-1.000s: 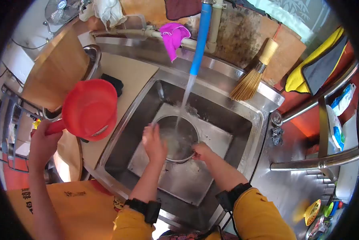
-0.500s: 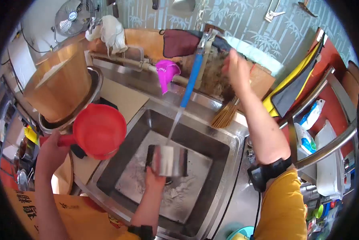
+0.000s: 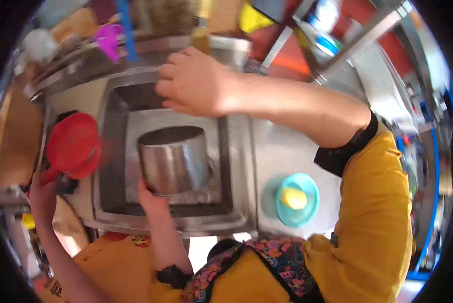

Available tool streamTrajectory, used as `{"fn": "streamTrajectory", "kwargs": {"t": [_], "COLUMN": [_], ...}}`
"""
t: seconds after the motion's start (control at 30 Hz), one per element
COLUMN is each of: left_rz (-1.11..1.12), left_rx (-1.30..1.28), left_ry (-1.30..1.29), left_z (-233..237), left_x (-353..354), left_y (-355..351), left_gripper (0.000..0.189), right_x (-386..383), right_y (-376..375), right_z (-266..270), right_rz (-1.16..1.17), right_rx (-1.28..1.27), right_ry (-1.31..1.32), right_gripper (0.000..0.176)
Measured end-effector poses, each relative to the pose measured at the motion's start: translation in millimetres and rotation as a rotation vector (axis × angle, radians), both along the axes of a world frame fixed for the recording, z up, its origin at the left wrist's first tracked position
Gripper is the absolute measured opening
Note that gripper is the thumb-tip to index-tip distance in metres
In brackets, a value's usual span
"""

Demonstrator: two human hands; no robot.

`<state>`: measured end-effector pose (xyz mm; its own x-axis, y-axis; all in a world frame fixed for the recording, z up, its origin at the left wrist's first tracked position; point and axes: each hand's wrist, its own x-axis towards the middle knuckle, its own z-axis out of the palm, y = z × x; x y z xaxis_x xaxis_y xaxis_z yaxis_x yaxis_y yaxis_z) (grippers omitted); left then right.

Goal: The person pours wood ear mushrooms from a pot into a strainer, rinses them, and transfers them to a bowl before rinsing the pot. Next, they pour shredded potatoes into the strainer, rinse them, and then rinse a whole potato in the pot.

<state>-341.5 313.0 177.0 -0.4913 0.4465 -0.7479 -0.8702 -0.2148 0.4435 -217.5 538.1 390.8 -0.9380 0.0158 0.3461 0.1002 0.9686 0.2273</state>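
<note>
My left hand (image 3: 153, 197) grips the lower left side of a cylindrical stainless steel pot (image 3: 173, 164) held over the sink (image 3: 241, 171). The pot's mouth faces the far side, and its inside looks dark. Above the pot, beyond its rim, my right hand (image 3: 193, 83) hangs palm down, fingers loosely bent and a little apart, with nothing visible in it. Motion blurs it slightly. The blue tap hose (image 3: 126, 30) is at the top left, with no water stream visible beneath it.
At left, another person's hand (image 3: 42, 194) holds a red dipper (image 3: 75, 144) by its handle, beside the sink. A turquoise bowl (image 3: 312, 204) with something yellow stands on the right counter. A metal rack frame (image 3: 362, 40) rises at the upper right.
My right hand has come from near the tap towards me, above the pot. The running water no longer shows. The pot appears closer, and the view has swung right and down.
</note>
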Motion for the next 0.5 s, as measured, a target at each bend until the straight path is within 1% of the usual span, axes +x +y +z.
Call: {"fn": "streamTrajectory", "kwargs": {"t": [0.03,0.07,0.1,0.17,0.2,0.23,0.3,0.37,0.4,0.43,0.5], "left_rz": [-0.024,-0.035,-0.062,-0.099,-0.135,-0.179,-0.256,-0.316,-0.345,-0.454,-0.66], "left_rx": [-0.018,-0.02,0.025,0.123,0.138,0.143,0.142,0.248,0.299,0.284,0.253], "left_ry": [0.002,0.012,0.007,0.009,0.0,0.042,0.142,0.172,0.186,0.318,0.586], "left_z": [21.7,31.8,33.5,34.4,30.9,39.7,60.6,79.2,88.2,97.2,115.1], "left_x": [3.7,8.0,14.1,20.7,22.3,34.1,61.3,93.2,110.2,125.9,160.0], "left_y": [7.2,16.0,18.1,18.2,20.9,24.6,37.6,48.4,54.2,56.8,58.4], "left_gripper": [0.041,0.04,0.039,0.038,0.037,0.037,0.036,0.036,0.036,0.037,0.038], "right_x": [41.8,81.9,122.1,202.2,242.9,281.3,345.1,395.4,411.0,421.7,430.6], "right_y": [0.4,0.4,-2.4,-14.6,-19.7,-26.5,-46.1,-72.6,-88.2,-107.4,-145.3], "right_z": [-3.1,-2.5,-0.2,7.0,4.5,0.5,-11.9,-51.5,-74.0,-95.8,-131.9], "right_rz": [-0.036,-0.116,-0.188,-0.429,-0.518,-0.604,-1.042,-1.292,-1.311,-1.32,-1.312], "right_rx": [-0.109,-0.133,-0.158,-0.256,-0.241,-0.231,-0.4,-0.54,-0.649,-0.756,-0.938], "right_ry": [-0.007,-0.034,-0.056,-0.101,-0.057,-0.014,-0.171,-0.366,-0.456,-0.545,-0.527], "right_gripper": [0.018,0.017,0.016,0.013,0.013,0.012,0.02,0.03,0.037,0.043,0.048]}}
